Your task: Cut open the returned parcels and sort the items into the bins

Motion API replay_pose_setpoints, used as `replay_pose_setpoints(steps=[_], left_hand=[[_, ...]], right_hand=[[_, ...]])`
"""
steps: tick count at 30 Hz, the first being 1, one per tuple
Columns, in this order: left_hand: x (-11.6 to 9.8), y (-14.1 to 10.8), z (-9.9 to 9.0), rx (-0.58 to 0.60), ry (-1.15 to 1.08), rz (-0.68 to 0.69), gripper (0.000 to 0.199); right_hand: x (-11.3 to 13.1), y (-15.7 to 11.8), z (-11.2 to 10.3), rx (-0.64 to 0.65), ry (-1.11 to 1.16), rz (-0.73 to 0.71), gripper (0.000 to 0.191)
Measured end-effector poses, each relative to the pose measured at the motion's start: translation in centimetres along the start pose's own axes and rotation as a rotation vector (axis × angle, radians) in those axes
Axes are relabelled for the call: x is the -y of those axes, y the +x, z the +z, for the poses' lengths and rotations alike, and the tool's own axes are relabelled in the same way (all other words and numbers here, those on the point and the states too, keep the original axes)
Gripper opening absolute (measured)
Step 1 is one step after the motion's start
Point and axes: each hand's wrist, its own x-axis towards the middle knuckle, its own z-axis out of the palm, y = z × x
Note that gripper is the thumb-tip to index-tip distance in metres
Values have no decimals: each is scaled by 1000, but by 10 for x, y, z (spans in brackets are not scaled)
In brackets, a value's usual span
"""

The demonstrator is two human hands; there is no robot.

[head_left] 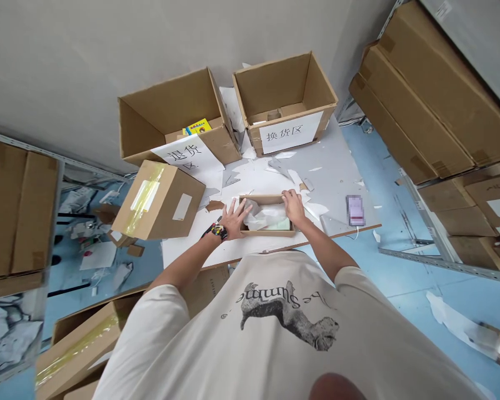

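- Okay, left hand [233, 218] and right hand [294, 205] are apart, one on each side of a small cardboard box [267, 231], not clamped together on it.
- Left hand is palm down, fingers spread, resting on the box's left end and touching the clear plastic wrap [263, 214] bunched inside.
- Right hand sits at the box's far right corner, fingers bent over the rim; can't tell if it's actually gripping.
- Small box is open, lying flat near the table's front edge, with a pale green item [279, 224] under the wrap.
- Left wrist has a colorful watch [219, 232].
- White table [331, 158] is littered with paper scraps.
- Taped carton [158, 200] sits tilted on the table's left side, well left of the small box, with a torn brown cardboard scrap [214, 205] near it.
- Blurred pink-purple object [355, 210] lies on the right of the table.
- Two open cartons stand at the far edge by the wall: left carton [162, 111], with a yellow package [198, 127] inside, labeled "退货区" on a paper sign [183, 155]; right carton [275, 83], labeled "换货区" on a paper sign [290, 132].
- Stacked cartons [416, 105] fill shelves on the right; more cartons [12, 205] are on the left. Blue floor [400, 294] shows below.
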Motion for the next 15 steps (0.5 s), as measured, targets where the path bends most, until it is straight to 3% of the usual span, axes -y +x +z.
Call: replay_pose_setpoints(steps=[4,9,10,12,15], left_hand=[[-8,-2,11,-27,-66,-76,129],[-16,-2,15,-97,-55,-185,134],[-17,-3,17,-119,-61,-185,136],[-19,-6,21,-169,-85,-191,135],[-23,-12,27,-240,-112,-209,123]], right_hand=[[10,26,-6,57,-54,-73,48],[36,45,-13,-37,-129,-217,52],[39,43,-13,28,-128,-263,50],[40,37,-9,279,-112,-312,43],[33,33,0,612,-106,-300,28]])
